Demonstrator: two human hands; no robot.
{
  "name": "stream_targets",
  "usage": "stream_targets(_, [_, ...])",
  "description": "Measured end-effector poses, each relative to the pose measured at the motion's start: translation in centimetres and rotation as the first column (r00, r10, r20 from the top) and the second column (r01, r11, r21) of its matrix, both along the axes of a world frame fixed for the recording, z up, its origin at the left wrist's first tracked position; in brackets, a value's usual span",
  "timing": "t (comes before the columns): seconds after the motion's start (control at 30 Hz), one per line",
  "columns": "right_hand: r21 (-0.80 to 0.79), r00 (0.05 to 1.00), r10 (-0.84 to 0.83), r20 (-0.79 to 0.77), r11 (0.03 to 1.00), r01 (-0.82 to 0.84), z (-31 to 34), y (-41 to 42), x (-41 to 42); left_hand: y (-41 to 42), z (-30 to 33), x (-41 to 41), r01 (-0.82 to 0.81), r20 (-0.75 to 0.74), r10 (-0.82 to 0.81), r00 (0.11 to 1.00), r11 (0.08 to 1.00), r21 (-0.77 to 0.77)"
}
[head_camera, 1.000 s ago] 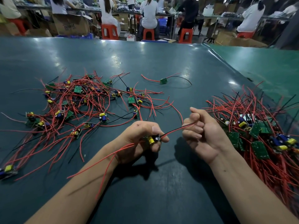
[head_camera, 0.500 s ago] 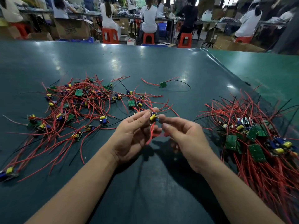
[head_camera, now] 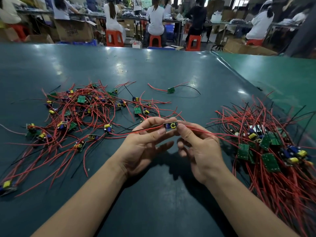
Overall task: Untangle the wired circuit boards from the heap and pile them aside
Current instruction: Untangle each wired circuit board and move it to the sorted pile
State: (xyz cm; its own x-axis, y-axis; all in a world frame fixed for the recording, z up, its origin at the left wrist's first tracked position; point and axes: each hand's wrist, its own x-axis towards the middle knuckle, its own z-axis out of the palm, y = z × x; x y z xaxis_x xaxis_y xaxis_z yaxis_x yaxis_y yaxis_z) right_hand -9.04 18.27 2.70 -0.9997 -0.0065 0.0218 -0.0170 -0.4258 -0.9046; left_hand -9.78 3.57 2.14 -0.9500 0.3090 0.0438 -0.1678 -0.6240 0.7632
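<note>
Pinching a small circuit board with a yellow capacitor (head_camera: 171, 125) between thumb and forefinger of each hand, you hold it above the dark green table mat (head_camera: 153, 211), near centre; your left hand (head_camera: 143, 147) grips its left end, your right hand (head_camera: 198, 151) its right, other fingers loosely apart. At nine o'clock sprawls the tangled heap of red-wired boards (head_camera: 82, 117); at three o'clock lies the sorted pile of red-wired boards (head_camera: 273, 151). At twelve o'clock one lone green board with red and black leads (head_camera: 171, 90) lies apart.
</note>
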Motion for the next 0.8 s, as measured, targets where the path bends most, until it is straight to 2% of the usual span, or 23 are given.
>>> stream_targets(0.1, [0.089,0.997,-0.069,-0.037,0.993,0.072,-0.1,0.1,-0.2,0.5,0.1,-0.1,0.022,0.060,-0.022,0.998,1.000,0.008])
stream_targets(0.2, [0.219,0.991,-0.067,-0.114,0.971,0.091,0.0,0.3,-0.1,1.0,0.1,0.0,-0.020,0.090,0.031,0.995,0.992,-0.122])
stream_targets(0.27, [0.165,0.997,-0.049,-0.054,0.985,0.058,0.0,0.2,-0.2,1.0,0.0,-0.1,-0.078,0.065,0.089,0.994,0.985,-0.154])
stream_targets(0.37, [-0.033,0.989,-0.007,0.146,0.999,0.012,0.0,-0.1,-0.4,0.9,-0.3,-0.2,-0.143,0.009,0.145,0.989,0.981,-0.130])
stream_targets(0.43, [-0.055,0.978,0.012,0.208,0.998,0.000,0.0,-0.4,-0.4,1.0,-0.5,-0.2,-0.142,-0.027,0.140,0.990,0.975,-0.170])
stream_targets(0.53, [-0.042,0.981,-0.029,0.191,0.998,0.037,-0.1,-0.5,-0.4,1.3,-0.7,-0.1,-0.139,-0.063,0.128,0.990,0.966,-0.219])
stream_targets(0.8, [0.116,0.987,-0.144,0.074,0.984,0.135,0.1,0.2,-0.8,1.5,-0.6,-0.3,-0.290,-0.138,0.264,0.954,0.931,-0.220])
